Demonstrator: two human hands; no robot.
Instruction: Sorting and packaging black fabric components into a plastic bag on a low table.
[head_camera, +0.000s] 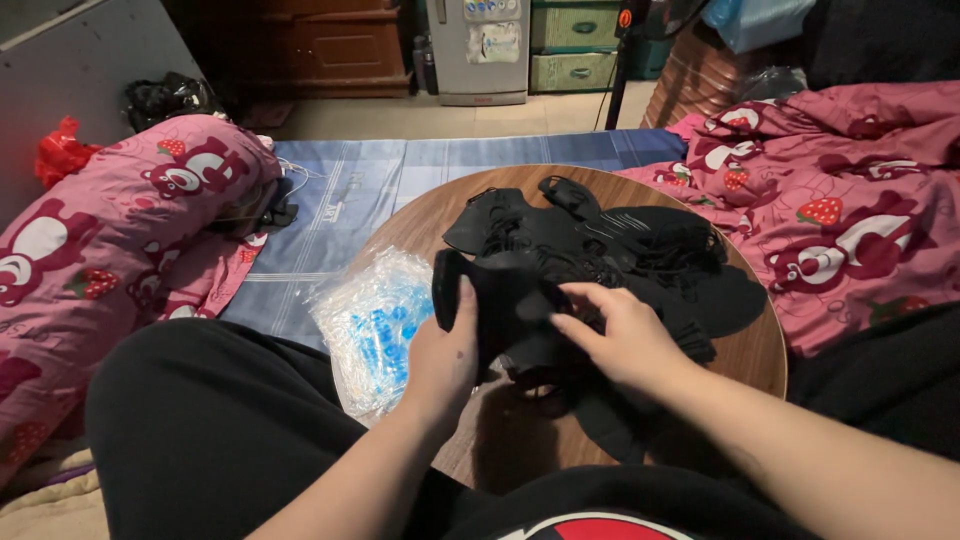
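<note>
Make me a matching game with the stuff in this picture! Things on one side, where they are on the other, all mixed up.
Things:
1. black fabric piece
2. clear plastic bags
3. round wooden table
4. pink bear bolster

Places:
A. far left, on the floor
B. under the black pile
C. left edge of the table
D. between both hands

Pairs: 1-D, 2-C, 3-B, 4-A
</note>
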